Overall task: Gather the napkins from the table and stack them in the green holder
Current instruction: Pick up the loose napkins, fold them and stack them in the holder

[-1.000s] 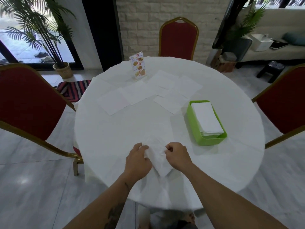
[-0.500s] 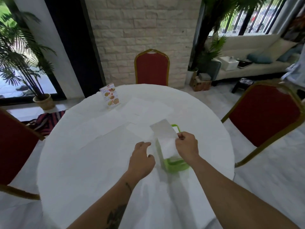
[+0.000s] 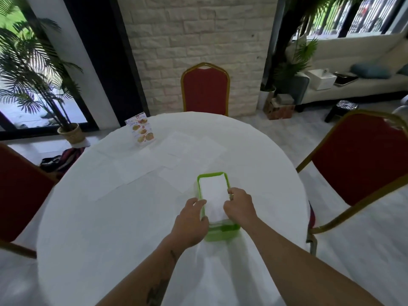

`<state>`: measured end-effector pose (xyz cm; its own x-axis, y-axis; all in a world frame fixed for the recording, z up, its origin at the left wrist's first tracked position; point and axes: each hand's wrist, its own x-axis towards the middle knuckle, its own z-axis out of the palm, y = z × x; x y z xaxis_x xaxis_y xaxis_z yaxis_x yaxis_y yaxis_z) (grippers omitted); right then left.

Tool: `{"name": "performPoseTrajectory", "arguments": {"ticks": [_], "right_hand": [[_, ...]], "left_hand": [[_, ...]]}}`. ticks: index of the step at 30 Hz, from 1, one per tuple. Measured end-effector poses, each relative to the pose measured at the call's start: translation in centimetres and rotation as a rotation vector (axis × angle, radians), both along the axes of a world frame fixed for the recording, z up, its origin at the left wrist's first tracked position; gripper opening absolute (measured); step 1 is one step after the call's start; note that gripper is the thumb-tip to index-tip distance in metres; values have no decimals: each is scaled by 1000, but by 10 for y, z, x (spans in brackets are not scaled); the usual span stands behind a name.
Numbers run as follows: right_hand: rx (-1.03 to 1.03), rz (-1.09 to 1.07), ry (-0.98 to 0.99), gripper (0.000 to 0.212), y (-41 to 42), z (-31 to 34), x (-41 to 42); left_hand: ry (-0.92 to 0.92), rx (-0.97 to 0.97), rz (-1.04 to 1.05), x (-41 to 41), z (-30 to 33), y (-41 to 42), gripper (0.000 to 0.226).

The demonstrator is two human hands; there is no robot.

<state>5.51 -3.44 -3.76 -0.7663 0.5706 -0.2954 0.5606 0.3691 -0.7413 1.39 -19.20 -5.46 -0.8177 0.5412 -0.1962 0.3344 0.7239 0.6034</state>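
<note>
Currently, our right hand (image 3: 239, 205) rests curled on the folded white paper napkin (image 3: 214, 195) topping the stack in the green plastic rectangular holder (image 3: 221, 234); whether it pinches the sheet we cannot tell. Our left hand (image 3: 191, 219), fingers loosely curved and holding nothing, touches the holder's near left rim. We judge best: brace the holder, press edges square. Loose white napkins (image 3: 183, 143) lie far on the round white-clothed table (image 3: 99, 217). Menu card (image 3: 141, 131), far left: printed food pictures, text unreadable.
</note>
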Motion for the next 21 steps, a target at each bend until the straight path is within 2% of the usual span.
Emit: {"name": "performPoseTrajectory", "arguments": {"ticks": [3, 6, 9, 12, 14, 21], "right_hand": [[166, 95, -47, 35, 1, 3, 0], [453, 240, -63, 55, -3, 3, 1], [627, 404, -82, 56, -7, -1, 5], [603, 567, -209, 50, -7, -5, 8], [595, 555, -218, 46, -7, -5, 5], [460, 435, 5, 46, -31, 7, -32]], "left_hand": [[-5, -4, 17, -1, 1, 1, 55], [-2, -34, 14, 0, -1, 1, 52], [0, -45, -3, 3, -3, 1, 52], [-11, -65, -24, 4, -3, 0, 51], [-45, -44, -6, 2, -3, -2, 51], [-100, 118, 124, -14, 2, -28, 42]]}}
